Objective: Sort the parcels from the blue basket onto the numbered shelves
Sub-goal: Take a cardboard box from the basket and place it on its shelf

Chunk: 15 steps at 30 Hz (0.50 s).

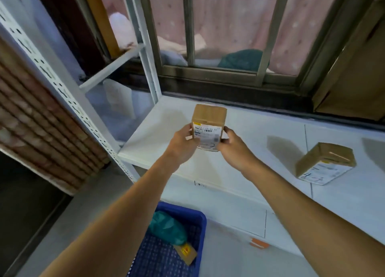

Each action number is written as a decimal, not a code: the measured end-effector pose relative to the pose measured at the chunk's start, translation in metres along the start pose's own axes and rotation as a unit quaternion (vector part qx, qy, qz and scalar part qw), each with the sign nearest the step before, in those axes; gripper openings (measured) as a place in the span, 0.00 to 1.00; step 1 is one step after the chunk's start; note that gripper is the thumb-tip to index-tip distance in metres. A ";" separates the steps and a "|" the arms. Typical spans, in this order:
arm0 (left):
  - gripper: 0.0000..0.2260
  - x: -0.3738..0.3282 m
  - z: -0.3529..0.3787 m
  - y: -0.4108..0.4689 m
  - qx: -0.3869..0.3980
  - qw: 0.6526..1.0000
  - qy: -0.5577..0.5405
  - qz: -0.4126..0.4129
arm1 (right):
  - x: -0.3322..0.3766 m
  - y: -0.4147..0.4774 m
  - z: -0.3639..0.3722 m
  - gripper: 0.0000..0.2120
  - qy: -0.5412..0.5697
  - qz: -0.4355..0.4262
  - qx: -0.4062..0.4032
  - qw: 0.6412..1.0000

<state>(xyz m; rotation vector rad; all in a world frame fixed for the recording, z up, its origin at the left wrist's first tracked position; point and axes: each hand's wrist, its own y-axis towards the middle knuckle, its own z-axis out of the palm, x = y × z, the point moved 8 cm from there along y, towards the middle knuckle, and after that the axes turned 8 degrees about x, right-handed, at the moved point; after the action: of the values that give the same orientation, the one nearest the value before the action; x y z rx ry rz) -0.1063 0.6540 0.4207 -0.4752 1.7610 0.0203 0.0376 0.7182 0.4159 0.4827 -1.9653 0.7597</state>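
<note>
Cardboard parcel [209, 118] gripped on both sides by left grip [183, 143] and right grip [233, 145]; best set flat on shelf [162, 128] at twelve o'clock.

Both arms outstretched, left hand [183, 140] and right hand [233, 144] curled, gripping

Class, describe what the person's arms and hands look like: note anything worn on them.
The left hand and right hand are bare: no gloves, and no rings, watch or bracelet can be seen. The left forearm and right forearm are uncovered too; no sleeve shows up to the picture's edge.
</note>
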 end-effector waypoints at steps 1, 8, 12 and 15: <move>0.19 0.011 0.002 0.012 0.010 1.000 -0.008 -0.002 | -0.010 0.012 0.002 0.26 0.013 0.007 -0.007 1.000; 0.24 0.076 -0.003 0.067 0.030 0.999 -0.013 -0.020 | -0.066 0.087 0.035 0.30 0.028 0.005 0.003 1.000; 0.28 0.099 0.002 0.087 0.031 0.999 -0.014 -0.033 | -0.086 0.099 0.042 0.32 0.025 0.004 -0.006 1.000; 0.29 0.107 0.006 0.093 0.009 0.999 -0.018 -0.027 | -0.091 0.099 0.043 0.33 0.017 0.004 -0.018 1.000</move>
<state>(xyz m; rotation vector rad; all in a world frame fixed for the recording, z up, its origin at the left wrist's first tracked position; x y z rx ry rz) -0.1485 0.7087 0.2965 -0.5064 1.7115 -0.0245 -0.0065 0.7634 0.2890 0.4376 -1.9467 0.7316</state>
